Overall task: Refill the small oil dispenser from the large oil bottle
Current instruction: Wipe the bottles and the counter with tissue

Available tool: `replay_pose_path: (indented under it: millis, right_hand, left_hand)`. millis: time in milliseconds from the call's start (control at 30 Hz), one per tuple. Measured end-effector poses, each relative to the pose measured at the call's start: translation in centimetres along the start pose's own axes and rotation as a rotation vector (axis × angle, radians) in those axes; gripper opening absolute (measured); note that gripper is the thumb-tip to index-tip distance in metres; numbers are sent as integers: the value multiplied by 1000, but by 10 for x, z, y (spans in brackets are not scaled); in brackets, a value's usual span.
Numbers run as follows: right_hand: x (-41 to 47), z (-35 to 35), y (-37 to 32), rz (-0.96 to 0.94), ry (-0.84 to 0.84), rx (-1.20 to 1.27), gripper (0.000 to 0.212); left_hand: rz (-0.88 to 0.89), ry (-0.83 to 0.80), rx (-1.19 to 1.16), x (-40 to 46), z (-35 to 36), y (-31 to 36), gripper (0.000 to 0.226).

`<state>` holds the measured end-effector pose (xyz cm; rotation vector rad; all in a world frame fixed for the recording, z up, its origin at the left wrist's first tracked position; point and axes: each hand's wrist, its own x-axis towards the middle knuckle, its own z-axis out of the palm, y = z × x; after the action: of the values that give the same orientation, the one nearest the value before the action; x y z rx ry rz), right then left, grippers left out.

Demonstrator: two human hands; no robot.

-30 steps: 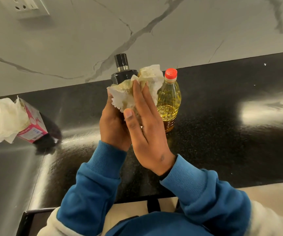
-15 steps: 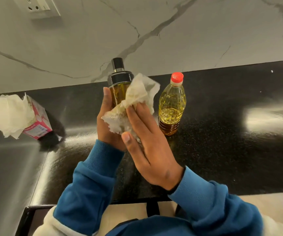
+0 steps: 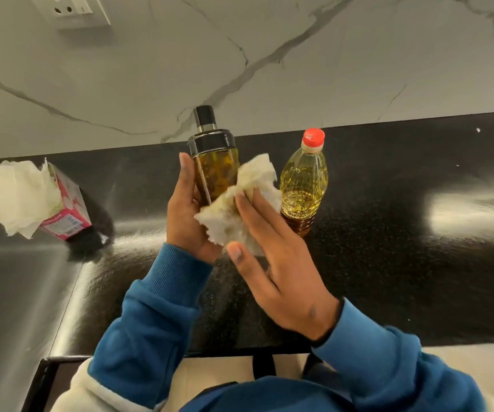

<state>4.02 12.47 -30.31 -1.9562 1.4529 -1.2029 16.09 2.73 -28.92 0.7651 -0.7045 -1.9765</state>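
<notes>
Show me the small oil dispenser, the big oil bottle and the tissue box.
small oil dispenser (image 3: pixel 214 173), head view, on its glass body below the black collar.
large oil bottle (image 3: pixel 303 176), head view, on its clear upper body.
tissue box (image 3: pixel 69 200), head view, on its pink side.

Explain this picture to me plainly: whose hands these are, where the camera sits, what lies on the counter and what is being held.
No machine here: a person's two bare hands, filmed by a camera worn on their head, looking down. The left hand holds the small oil dispenser upright above the black counter. The right hand presses a crumpled paper tissue against its glass with straight fingers. The large oil bottle, red cap on, stands behind. A pink tissue box lies far left.
</notes>
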Motion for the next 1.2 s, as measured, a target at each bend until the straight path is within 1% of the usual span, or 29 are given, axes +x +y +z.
replay_pose_path:
  millis: [33, 67, 200, 300, 367, 433, 533, 667, 733, 767, 867, 1000, 1133, 1200]
  right_hand:
    - [-5, 1, 1, -5, -7, -11, 64]
    - [-7, 2, 1, -7, -12, -16, 64]
    - [12, 2, -4, 24, 29, 8, 66]
    - [39, -1, -6, 52, 79, 0, 69]
    - [52, -1, -6, 76, 77, -4, 70]
    - [53, 0, -5, 77, 56, 7, 69]
    - [29, 1, -2, 50, 23, 24, 65]
    - [-7, 4, 7, 34, 26, 71, 59]
    - [-9, 5, 8, 32, 35, 94, 59]
    - [-6, 6, 7, 37, 45, 107, 59]
    - [14, 5, 2, 62, 105, 149, 62]
    - [46, 4, -2, 97, 166, 178, 64]
    - [36, 6, -2, 107, 139, 201, 62]
    - [19, 9, -1, 115, 122, 225, 62]
  left_hand:
    - [4, 21, -35, 0, 1, 0, 75]
    - [0, 21, -7, 0, 2, 1, 73]
    - [-41, 32, -6, 2, -1, -8, 73]
    - [66, 13, 2, 7, -3, -16, 60]
    - [94, -12, -15, 9, -3, -18, 55]
    - [99, -32, -14, 8, -4, -17, 59]
    - [46, -93, 8, 4, -4, -10, 76]
    - [-3, -81, 25, 3, -10, -6, 81]
    - [-7, -70, 24, 2, -10, -7, 86]
    - [-3, -63, 30, 2, -10, -9, 85]
    - [4, -27, 20, -1, -6, -15, 77]
    - [71, 27, 24, -2, -2, -19, 55]
    - [77, -18, 81, -2, -9, -16, 43]
    - [67, -32, 134, -1, -13, -13, 46]
